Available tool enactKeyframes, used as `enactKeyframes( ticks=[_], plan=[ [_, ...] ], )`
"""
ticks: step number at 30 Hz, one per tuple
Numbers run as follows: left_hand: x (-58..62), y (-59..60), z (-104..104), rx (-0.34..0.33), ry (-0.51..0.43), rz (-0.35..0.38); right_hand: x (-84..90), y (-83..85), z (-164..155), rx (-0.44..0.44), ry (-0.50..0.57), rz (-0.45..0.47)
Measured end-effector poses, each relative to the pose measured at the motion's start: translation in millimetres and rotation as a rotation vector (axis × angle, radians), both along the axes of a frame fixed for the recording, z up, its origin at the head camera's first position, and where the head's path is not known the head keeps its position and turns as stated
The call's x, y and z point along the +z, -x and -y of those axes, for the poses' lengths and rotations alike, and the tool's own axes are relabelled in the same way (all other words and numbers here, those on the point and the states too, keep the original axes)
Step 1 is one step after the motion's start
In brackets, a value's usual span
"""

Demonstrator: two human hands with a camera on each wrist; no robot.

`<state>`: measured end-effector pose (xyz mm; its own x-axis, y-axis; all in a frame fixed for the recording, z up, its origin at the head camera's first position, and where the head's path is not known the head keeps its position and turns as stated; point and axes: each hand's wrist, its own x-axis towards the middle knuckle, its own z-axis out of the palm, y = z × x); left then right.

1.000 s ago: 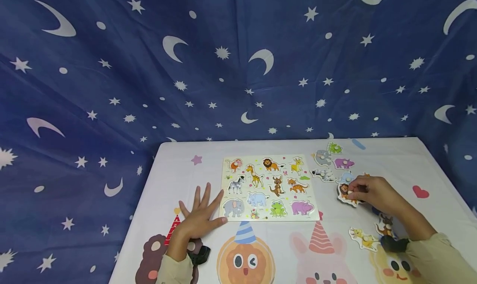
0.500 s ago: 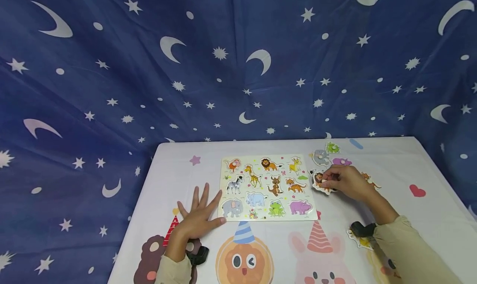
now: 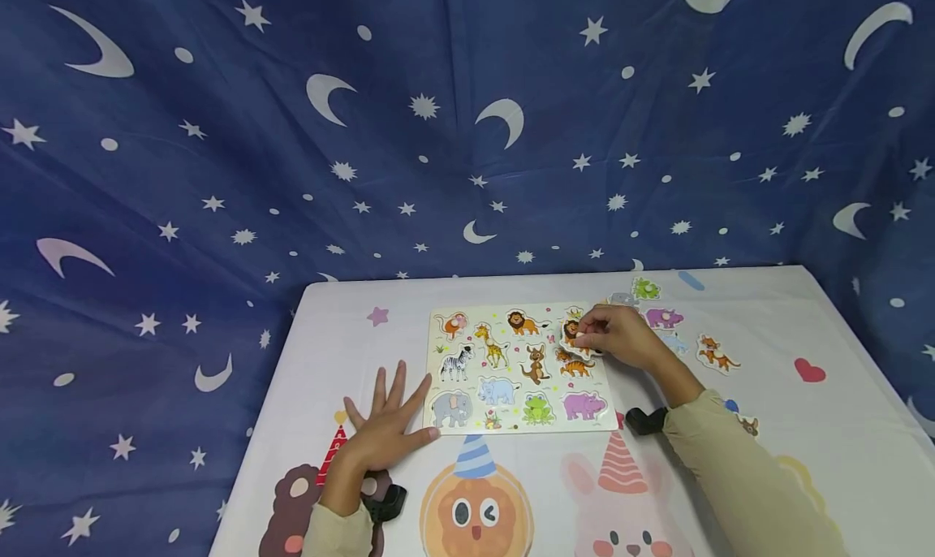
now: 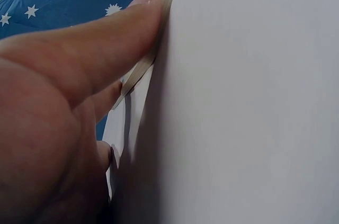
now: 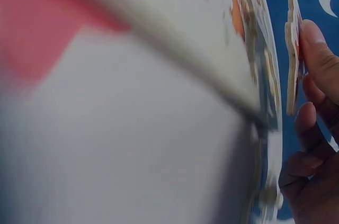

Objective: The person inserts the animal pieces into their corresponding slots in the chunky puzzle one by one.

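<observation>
My right hand (image 3: 621, 338) pinches a lion puzzle piece (image 3: 571, 336) by its knob, over the upper right of the animal puzzle board (image 3: 467, 307). In the right wrist view, the lion piece (image 5: 292, 54) shows edge-on between thumb and fingers, raised off the board. It overlaps the yellow antelope and tiger pictures in the head view. The board's own lion picture (image 3: 522, 322) is left of it. My left hand (image 3: 383, 435) lies with fingers spread at the board's left edge. In the left wrist view, its thumb (image 4: 116, 38) touches the board's side.
Right of the board lie loose pieces: a frog (image 3: 646, 289), a purple hippo (image 3: 664, 318), a partly hidden elephant (image 3: 622, 299), a blue rhino (image 3: 674, 343) and a tiger (image 3: 716, 354). A kangaroo piece (image 3: 748, 425) is mostly behind the right sleeve (image 3: 745, 476).
My right hand has carried the lion piece leftward from among the loose pieces to over the board. The left hand keeps its place; the head view has shifted slightly.
</observation>
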<state>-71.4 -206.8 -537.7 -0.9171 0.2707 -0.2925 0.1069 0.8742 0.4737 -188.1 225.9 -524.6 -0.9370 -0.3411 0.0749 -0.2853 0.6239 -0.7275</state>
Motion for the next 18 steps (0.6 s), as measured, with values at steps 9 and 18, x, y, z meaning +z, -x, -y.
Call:
enactKeyframes(
  ticks=[9, 18],
  plan=[
    [2.6, 0.8, -1.0, -0.012, -0.009, -0.001, -1.5, 16.8, 29.2, 0.065, 0.017, 0.012],
    [3.0, -1.4, 0.0, -0.001, -0.005, 0.0, 1.3, 30.9, 51.0, 0.082, -0.002, 0.026]
  ],
)
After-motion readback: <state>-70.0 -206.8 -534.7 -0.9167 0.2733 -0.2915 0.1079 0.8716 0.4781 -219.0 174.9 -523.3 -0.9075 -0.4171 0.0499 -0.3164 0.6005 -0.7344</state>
